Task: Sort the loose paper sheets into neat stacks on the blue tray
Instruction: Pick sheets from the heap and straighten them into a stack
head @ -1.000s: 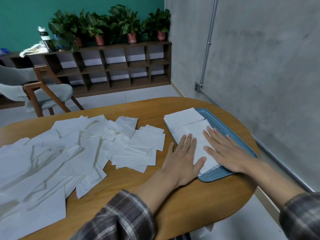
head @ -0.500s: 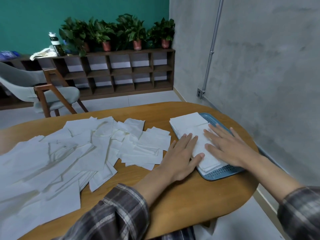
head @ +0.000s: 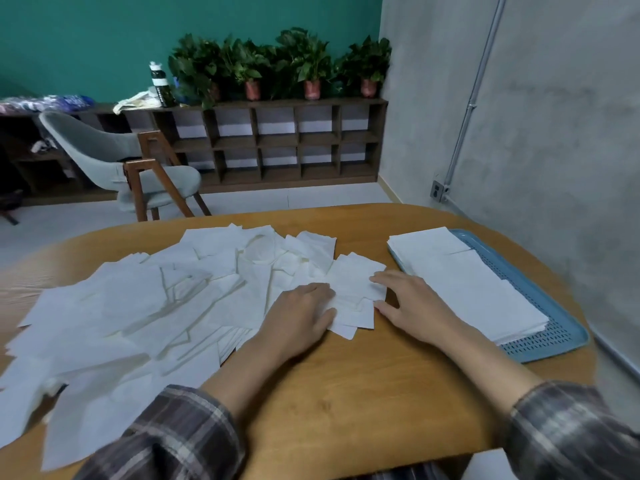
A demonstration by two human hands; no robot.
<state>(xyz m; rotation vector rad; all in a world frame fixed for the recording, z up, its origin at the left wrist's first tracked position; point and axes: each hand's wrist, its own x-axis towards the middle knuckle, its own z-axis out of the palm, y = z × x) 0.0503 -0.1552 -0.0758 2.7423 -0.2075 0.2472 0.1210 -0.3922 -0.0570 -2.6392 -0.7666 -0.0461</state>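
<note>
A wooden counter [head: 346, 393] fills the lower part of the view, seen from above by the person working at it. On its left half lies a wide, untidy spread of loose paper sheets [head: 138, 306], white, overlapping at all angles, some folded or creased. Behind this spread, on the floor past the counter, stands a grey chair [head: 114, 157] with wooden legs. Further right along the back wall runs a low dark shelf [head: 277, 143] with a row of potted plants [head: 304, 64] on top.

Near the middle, the left hand [head: 298, 317] rests palm down on the right edge of the spread. Its grip is loose: fingers slightly bent and lying on top of the paper, thumb stretched out to the right. Just beside it lie a few small sheets [head: 356, 296]. The right hand [head: 412, 306] touches their right edge with straight, spread fingers, its thumb on bare wood. Both arms wear plaid sleeves [head: 166, 434].

At the right, near the grey wall, sits the blue tray [head: 554, 337]. Two neat stacks [head: 464, 285] of white paper lie on it, one behind the other and touching.
</note>
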